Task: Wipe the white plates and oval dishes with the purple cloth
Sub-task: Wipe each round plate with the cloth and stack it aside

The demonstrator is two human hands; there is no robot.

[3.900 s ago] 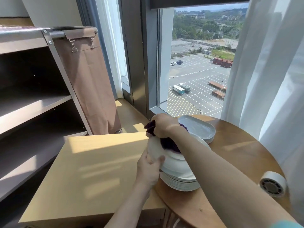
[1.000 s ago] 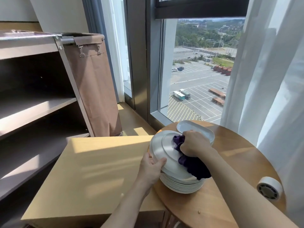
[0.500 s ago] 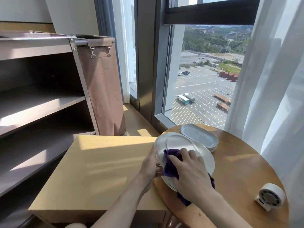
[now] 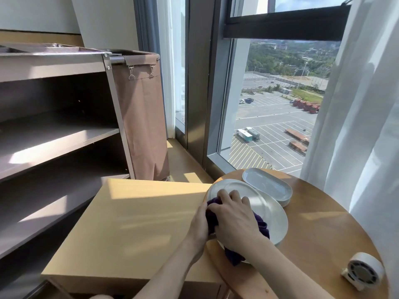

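"Where's the cloth now?"

"The purple cloth (image 4: 260, 223) sits low and centre in the frame, bunched under the right hand (image 4: 234, 216), whose fingers close on it against the top white plate (image 4: 272, 209). A second ago that hand was up at the plate's far edge; it has swept toward the near rim."

"And the other hand?"

"The left hand (image 4: 199, 225) clamps the plate's near-left rim on the round table (image 4: 319, 238). The oval dishes (image 4: 266, 185), just behind, look untouched, so I'd say they wait."
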